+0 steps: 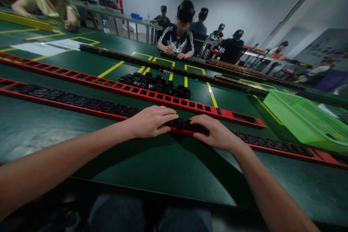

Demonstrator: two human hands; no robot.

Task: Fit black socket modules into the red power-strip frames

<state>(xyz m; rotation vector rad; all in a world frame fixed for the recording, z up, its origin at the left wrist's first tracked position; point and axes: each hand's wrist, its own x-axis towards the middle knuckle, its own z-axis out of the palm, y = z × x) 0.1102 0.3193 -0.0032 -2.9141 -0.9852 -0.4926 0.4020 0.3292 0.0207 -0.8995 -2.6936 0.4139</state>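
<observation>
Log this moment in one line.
left hand: on near red rail | right hand: on same rail | far red rail: open slots | loose black parts: heaped beyond

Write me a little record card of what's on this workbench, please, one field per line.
Left hand: fingers over the front red strip
Right hand: beside it on the same strip, a gap between them
Front strip: holds a row of black parts
Behind it: second red strip, then a pile of loose black parts
Far right: green basket
Across the table: a person bent over, holding something slender
</observation>
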